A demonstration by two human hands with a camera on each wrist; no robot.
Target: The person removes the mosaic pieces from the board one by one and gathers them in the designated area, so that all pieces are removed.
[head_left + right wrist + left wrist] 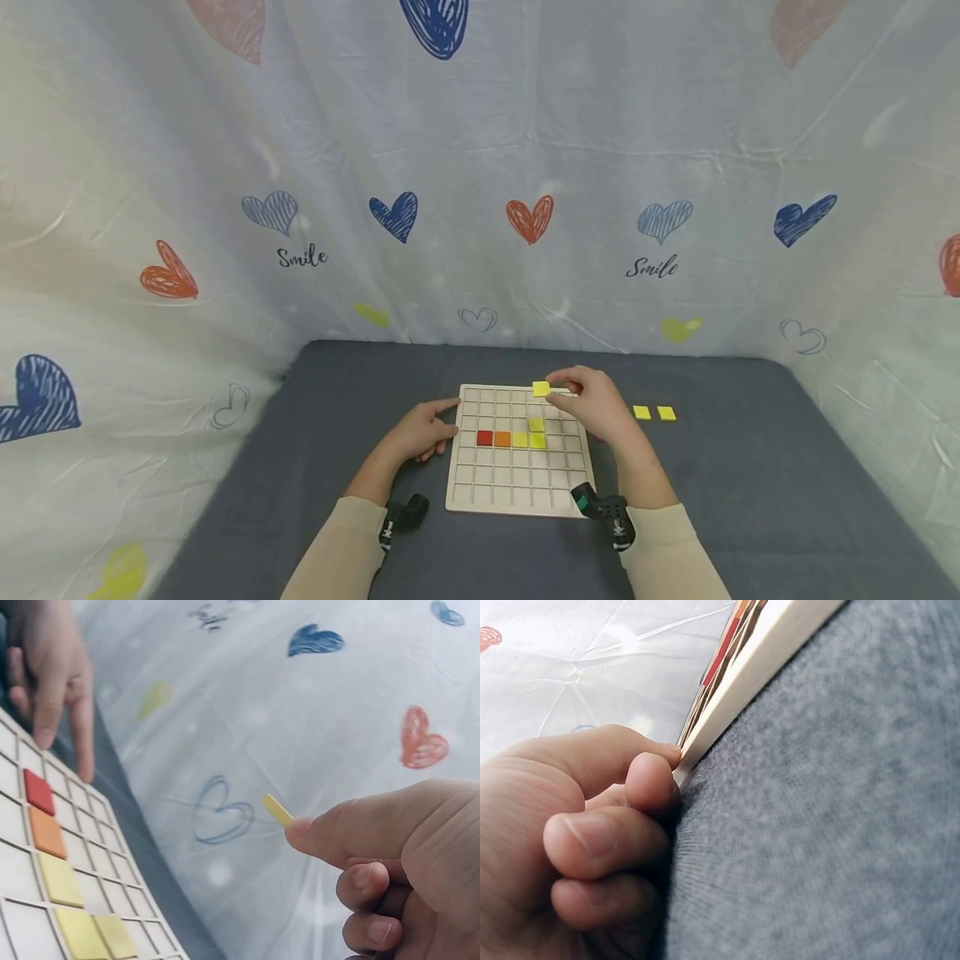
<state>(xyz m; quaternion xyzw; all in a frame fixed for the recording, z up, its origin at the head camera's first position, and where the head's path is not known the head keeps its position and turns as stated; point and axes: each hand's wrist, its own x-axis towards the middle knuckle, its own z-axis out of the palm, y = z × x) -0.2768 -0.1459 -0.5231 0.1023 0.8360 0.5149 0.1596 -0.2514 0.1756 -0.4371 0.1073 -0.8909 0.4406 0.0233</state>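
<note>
My right hand [594, 402] pinches a small square yellow tile [541, 389] between thumb and fingertips, raised over the far edge of a pale gridded board [495, 497]. In the right wrist view that tile [277, 809] appears edge-on. At the board's left side, my left hand [422, 429] touches the rim with extended index finger and thumb; its other fingers are curled. One row on the board holds a red tile [484, 438], an orange tile [502, 439] and two yellow tiles [537, 441]. Another yellow tile [536, 425] lies one cell farther back.
Two loose yellow tiles [654, 413] lie on the dark grey table cover [360, 375], right of the board. Something red [598, 438] peeks out by my right wrist, mostly hidden. A white curtain [465, 150] with printed hearts hangs behind and at both sides.
</note>
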